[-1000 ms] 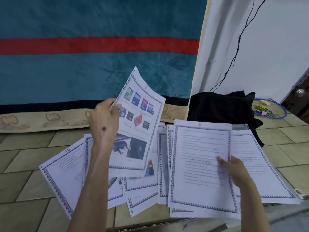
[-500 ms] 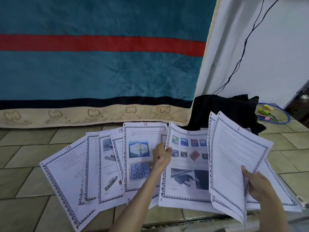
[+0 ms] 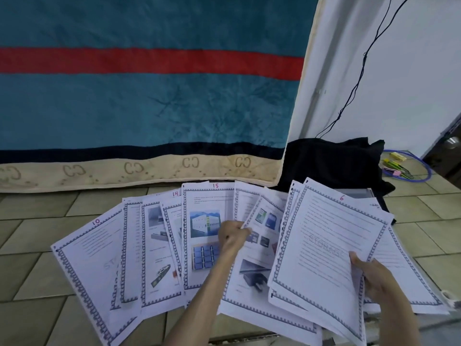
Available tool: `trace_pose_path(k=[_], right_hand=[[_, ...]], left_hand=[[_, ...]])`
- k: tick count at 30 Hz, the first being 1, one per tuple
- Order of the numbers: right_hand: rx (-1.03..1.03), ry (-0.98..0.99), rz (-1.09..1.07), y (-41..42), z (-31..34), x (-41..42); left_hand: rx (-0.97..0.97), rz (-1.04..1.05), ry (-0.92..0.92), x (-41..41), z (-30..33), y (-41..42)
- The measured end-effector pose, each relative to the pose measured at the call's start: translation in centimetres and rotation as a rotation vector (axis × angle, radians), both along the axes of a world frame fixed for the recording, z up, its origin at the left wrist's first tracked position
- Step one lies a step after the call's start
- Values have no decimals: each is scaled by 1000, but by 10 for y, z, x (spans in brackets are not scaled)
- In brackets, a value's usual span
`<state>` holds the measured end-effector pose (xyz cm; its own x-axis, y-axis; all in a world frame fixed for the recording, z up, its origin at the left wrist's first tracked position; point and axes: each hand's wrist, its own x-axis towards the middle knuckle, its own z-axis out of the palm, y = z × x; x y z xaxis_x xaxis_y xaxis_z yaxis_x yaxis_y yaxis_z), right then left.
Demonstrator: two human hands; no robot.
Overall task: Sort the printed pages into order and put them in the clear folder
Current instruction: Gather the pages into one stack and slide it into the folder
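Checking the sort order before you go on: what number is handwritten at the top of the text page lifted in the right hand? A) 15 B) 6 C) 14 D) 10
B: the top sheet of the stack that the right hand grips by its lower right edge bears a pink 6 near its upper corner; 10, 14 and 15 mark pages fanned out on the floor to the left.

fanned pages (image 3: 159, 248) cover the middle of the tiled floor (image 3: 37, 245); bare tiles open to the left and in front. blanket (image 3: 149, 108) hangs as a wall close behind the pages. black cloth (image 3: 331, 163) blocks the back right, cable (image 3: 359, 71) dangling above it. small clutter (image 3: 396, 168) far right.
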<state>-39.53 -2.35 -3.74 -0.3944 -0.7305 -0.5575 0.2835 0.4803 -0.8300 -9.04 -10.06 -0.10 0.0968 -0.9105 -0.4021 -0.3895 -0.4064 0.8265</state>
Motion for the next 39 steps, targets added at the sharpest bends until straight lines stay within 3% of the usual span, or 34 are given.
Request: trace_pose_path(k=[6,8,12,15,19,25,30,33,35,36,38,39], right_hand=[[-28,65,113,0,-3,-6],[-58,35,123,0,5,1],[-122,22,174,-7,10,12],[-127,-5,246,-13,12,25],[-105,-42,239,-18,10,36],[-123,-66,255,-13,6,38],[-170,-219,262,-15,14,50],[-111,-170,284,-11,19,47],[-80,-91,248,-7,19,37],[-75,-59,220,-5,19,31],[-90,-41,155,-1,17,22],[-97,-29,131,0,17,20]], left_hand=[[-62,154,160,56,-2,-7],[-116,172,110,68,-6,-10],[-394,272,-202,70,-10,-7],[-587,264,-69,62,-1,3],[-463,122,193,57,5,0],[-204,147,573,45,3,4],[24,22,667,15,5,11],[89,-168,605,3,3,16],[8,-229,494,4,3,19],[-92,-208,337,7,0,19],[-294,-35,-178,21,-11,13],[-304,65,-356,29,-13,11]])
